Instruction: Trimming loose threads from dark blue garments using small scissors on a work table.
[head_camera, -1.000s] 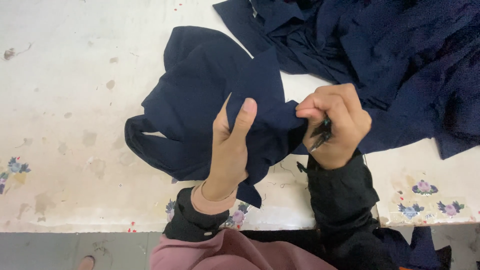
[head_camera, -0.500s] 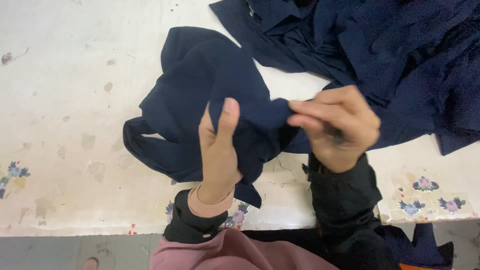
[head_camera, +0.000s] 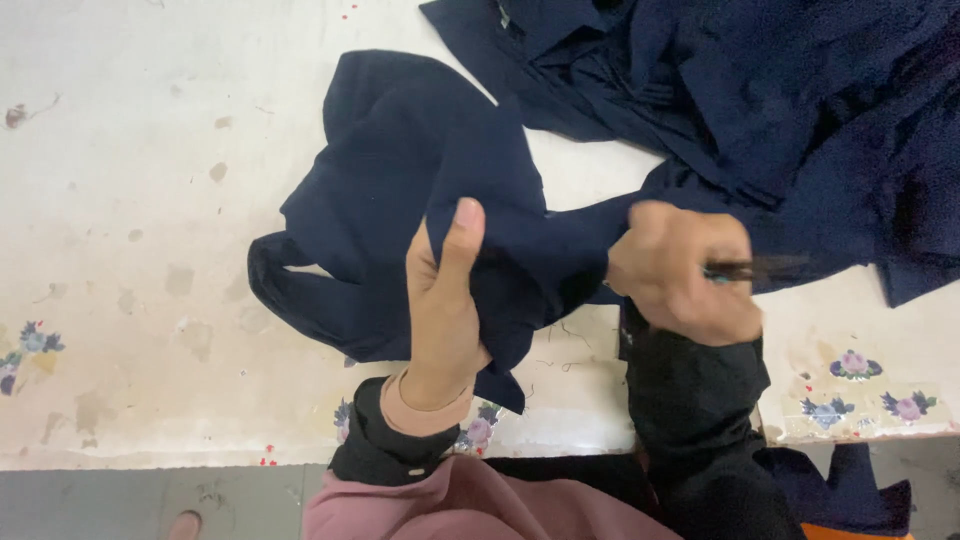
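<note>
A: Entry, head view. Where is the cloth?

B: A navy garment piece (head_camera: 420, 190) lies bunched on the white worktable (head_camera: 130, 200), its lower folds hanging just over the near edge. The left hand (head_camera: 445, 310) grips a fold of it, thumb up along the front; the fingers are hidden behind the cloth.

A: Right hand?

B: The right hand (head_camera: 680, 270) is closed into a fist around the stretch of the same piece that runs between the two hands. A thin dark tool (head_camera: 750, 270) sticks out of the fist to the right. It is blurred; I cannot tell its kind, and how much of it sits inside the fist is hidden.

A: Anything behind?

B: A pile of navy fabric (head_camera: 780, 100) fills the upper right, cut off by the top and right frame edges. Where the held piece ends and the pile begins is hard to make out near the right hand; they overlap or touch there.

A: Table surface?

B: Stained, with small printed flowers (head_camera: 870, 385) near the front edge. Black sleeves cover both wrists; the left shows a pink cuff (head_camera: 425, 410). A pink garment (head_camera: 470, 505) at the bottom edge is cut off.
</note>
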